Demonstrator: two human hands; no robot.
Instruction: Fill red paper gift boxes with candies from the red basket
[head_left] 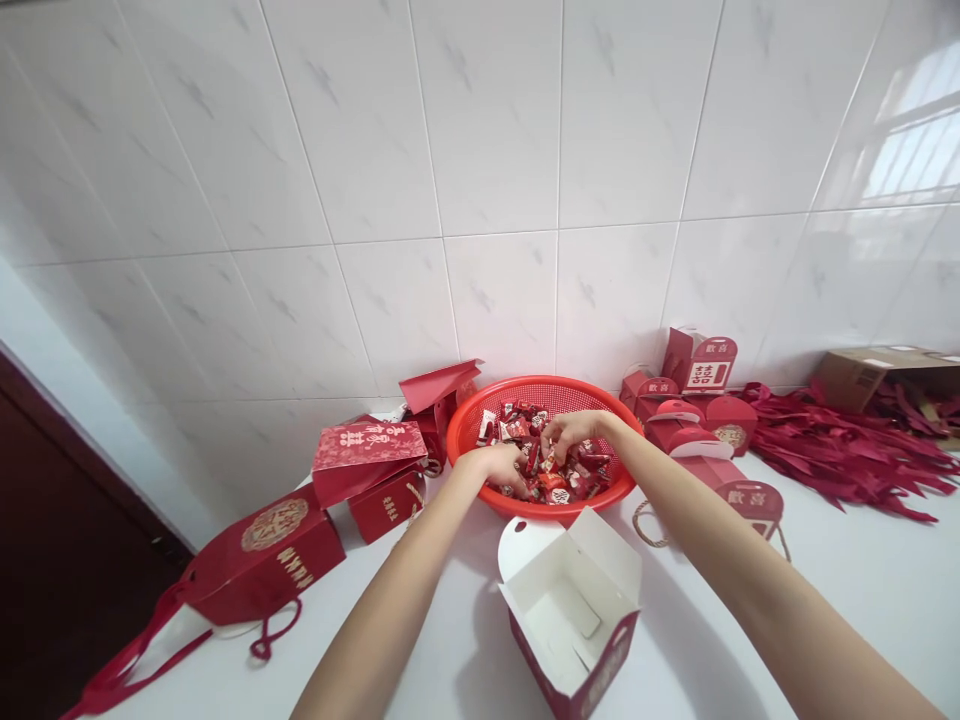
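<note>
The left hand [507, 466] and right hand [577, 428] are half curled in sweets [556, 495], I can't tell if gripping, and hard digging could spill some

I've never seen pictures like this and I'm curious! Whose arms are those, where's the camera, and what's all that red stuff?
There's no robot here. A person wears the camera on their head, so this one picture looks forward and down at their own bare arms.

The left hand and right hand are both in a red basket of small wrapped pieces, which look like sweets. I can't tell whether either hand grips one.

On the white table, an open box, white inside, stands nearest the person. Red boxes are on both sides, and dark red ribbons lie at the right.
</note>
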